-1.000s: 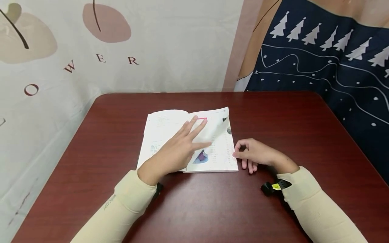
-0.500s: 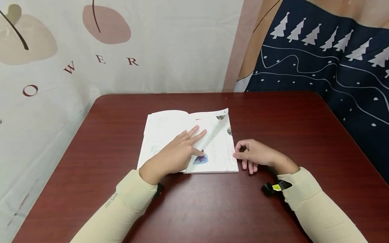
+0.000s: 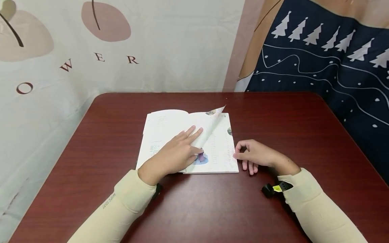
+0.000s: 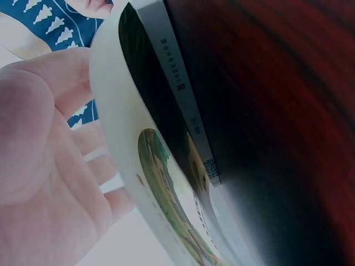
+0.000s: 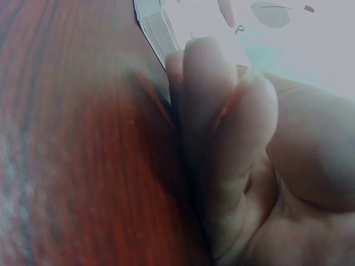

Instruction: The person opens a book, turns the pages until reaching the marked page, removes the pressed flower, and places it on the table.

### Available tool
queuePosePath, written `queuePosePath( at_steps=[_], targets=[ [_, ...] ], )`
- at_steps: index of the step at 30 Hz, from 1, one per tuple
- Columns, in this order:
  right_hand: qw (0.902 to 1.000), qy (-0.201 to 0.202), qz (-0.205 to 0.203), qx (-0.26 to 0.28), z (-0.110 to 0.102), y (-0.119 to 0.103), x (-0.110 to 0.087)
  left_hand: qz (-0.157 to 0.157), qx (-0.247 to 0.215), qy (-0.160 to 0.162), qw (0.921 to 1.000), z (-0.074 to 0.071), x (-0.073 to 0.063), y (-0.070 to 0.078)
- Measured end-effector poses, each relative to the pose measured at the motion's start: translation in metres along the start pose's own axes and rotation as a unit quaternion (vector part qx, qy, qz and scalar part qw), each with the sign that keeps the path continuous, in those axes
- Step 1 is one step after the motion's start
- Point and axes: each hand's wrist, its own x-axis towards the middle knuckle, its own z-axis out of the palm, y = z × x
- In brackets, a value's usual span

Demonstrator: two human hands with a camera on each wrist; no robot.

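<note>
An open book [image 3: 161, 126] lies on the table, with printed text and a purple-blue picture [image 3: 203, 158] on its right side. My left hand [image 3: 174, 153] lies over the middle of the book, fingers spread and mostly straight, touching a right-hand page [image 3: 209, 118] that bends up toward the left. In the left wrist view, the palm [image 4: 44, 166] faces the camera beside the book's curved pages. At the book's lower right edge, my right hand [image 3: 258, 153] pinches the edge between thumb and index finger. Its other fingers hang curled toward the tabletop, and the exact fingertip contact is partly hidden.
The reddish-brown wooden table [image 3: 273, 114] extends around the book on all sides. Behind it hang a pale printed cloth [image 3: 182, 44] and a dark blue cloth [image 3: 319, 71] with white trees. A black strap device [image 3: 270, 190] sits at the right wrist.
The right-hand page has folded up and leftward, its top corner now raised and more of the sheet beneath exposed. My left fingers have drawn back slightly toward me. My right hand stays put.
</note>
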Motion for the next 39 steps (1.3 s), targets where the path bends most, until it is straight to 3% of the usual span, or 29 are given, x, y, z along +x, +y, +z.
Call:
queuePosePath(
  at_steps=[10,18,25,39],
  targets=[
    [1.0000,0.002,-0.001,-0.007,-0.0008,-0.0003,0.0008,-0.025,0.023,-0.020,0.9992,0.0005,-0.0001,-0.0021],
    [0.9999,0.001,-0.004,-0.010,-0.0012,-0.0004,0.0008,-0.068,0.003,-0.041,0.9968,-0.0005,0.0001,-0.0013],
    [0.9999,0.000,-0.009,-0.006,-0.0008,-0.0010,0.0006,-0.087,-0.002,-0.054,0.9947,-0.0008,0.0000,-0.0011],
    [1.0000,-0.002,-0.009,-0.001,-0.0009,-0.0004,0.0000,-0.167,-0.022,-0.073,0.9829,-0.0016,-0.0005,0.0000]
  ],
)
